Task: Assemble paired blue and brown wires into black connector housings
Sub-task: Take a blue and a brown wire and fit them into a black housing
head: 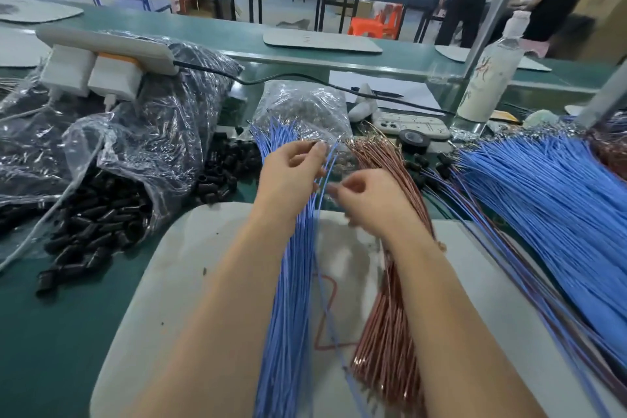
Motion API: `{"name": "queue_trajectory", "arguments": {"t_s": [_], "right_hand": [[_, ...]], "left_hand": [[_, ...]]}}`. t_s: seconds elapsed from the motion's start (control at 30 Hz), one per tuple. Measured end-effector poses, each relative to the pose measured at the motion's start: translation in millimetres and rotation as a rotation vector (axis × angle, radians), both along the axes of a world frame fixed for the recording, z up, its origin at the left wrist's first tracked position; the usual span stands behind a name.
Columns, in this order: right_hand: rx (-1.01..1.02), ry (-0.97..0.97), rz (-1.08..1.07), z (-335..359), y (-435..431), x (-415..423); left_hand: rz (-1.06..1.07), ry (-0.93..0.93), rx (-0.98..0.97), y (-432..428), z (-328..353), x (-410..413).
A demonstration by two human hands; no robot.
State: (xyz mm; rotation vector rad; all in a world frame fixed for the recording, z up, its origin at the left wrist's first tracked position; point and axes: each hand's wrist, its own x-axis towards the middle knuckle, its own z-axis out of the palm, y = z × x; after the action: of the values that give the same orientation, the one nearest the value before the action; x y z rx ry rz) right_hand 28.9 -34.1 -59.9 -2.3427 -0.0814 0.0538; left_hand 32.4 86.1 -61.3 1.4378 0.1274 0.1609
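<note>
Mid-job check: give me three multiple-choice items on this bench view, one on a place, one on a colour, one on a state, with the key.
1. The big pile of black housings lies:
A) left of the pad, spilling from a clear bag
B) on the far table
C) under the bottle

2. The wire bundle just right of the blue bundle is:
A) green
B) brown
C) white

3. The left hand is:
A) flat on the pad
B) gripping the bottle
C) pinching wires of the blue bundle

Key:
1 A, the pile runs out of the bag's mouth.
2 B, its strands are coppery brown.
3 C, thumb and fingertips meet at the wire ends.
</note>
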Motion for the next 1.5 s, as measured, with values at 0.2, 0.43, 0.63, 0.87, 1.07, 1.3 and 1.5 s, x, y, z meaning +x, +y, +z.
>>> {"name": "queue_trajectory", "arguments": {"t_s": [0.2, 0.43, 0.63, 0.87, 1.07, 1.3, 1.5], "right_hand": [[-0.311, 0.140, 0.154, -12.4, 25.8, -1.6], [-0.008, 0.153, 0.058, -9.7, 13.6, -4.6], [-0.227, 0.108, 0.138, -13.6, 24.4, -8.6], [0.387, 0.235, 0.131, -1.4, -4.9, -7.1], [1.373, 0.008, -0.093, 12.1, -29.2, 0.6], [1.341, -0.340, -0.379, 8.8, -29.1, 1.9], [1.570, -0.391, -0.518, 9.2, -45.3, -0.7]], "left_hand": [[0.042, 0.029, -0.117, 6.7, -7.6, 0.6], [0.071, 0.039, -0.235, 9.0, -11.7, -1.2], [0.089, 0.045, -0.289, 8.3, -9.4, -2.1], [-0.001, 0.045, -0.285, 7.9, -7.2, -4.8], [-0.540, 0.037, -0.348, 2.2, -0.8, -15.3], [-0.670, 0.094, -0.076, -0.7, -5.0, -19.7], [-0.475, 0.063, -0.024, 3.8, -10.4, -12.4]]}}
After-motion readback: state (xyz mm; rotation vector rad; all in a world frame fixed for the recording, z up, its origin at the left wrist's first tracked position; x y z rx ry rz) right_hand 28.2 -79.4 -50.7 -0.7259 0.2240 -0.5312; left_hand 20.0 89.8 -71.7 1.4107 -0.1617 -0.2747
